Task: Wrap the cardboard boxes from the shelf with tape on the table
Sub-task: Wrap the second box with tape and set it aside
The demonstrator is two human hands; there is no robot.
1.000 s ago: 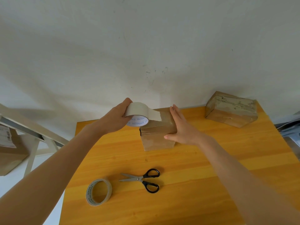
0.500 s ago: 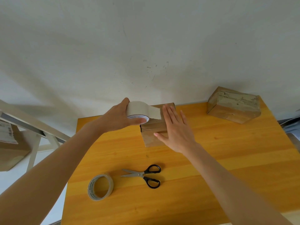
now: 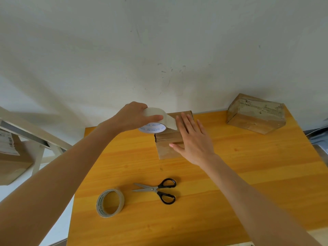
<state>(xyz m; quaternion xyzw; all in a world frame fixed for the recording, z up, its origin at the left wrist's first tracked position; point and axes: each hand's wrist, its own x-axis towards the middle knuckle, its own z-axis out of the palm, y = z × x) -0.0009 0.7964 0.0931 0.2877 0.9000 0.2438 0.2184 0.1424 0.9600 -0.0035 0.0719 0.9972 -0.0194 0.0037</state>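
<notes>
Toward the counter's (image 3: 239, 174) far edge, your left hand (image 3: 132, 116) curls its fingers (image 3: 140, 106) round the tape roll (image 3: 155, 112), held against the top left corner of the cardboard box (image 3: 166, 150); your right hand (image 3: 194, 141) lies flat on the box, fingers straight and slightly spread.

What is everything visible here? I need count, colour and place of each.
centre box: 1, brown, mid-table
corner box: 1, brown, table's far right
held tape roll: 1, beige, above centre box's left edge
spare tape roll: 1, clear tan, table's near left
scissors: 1, black-handled, beside spare tape roll
table: 1, orange wood
shelf: 1, white, far left
shelf box: 1, brown, far left edge
left hand: 1, grips held tape roll
right hand: 1, flat on centre box
</notes>
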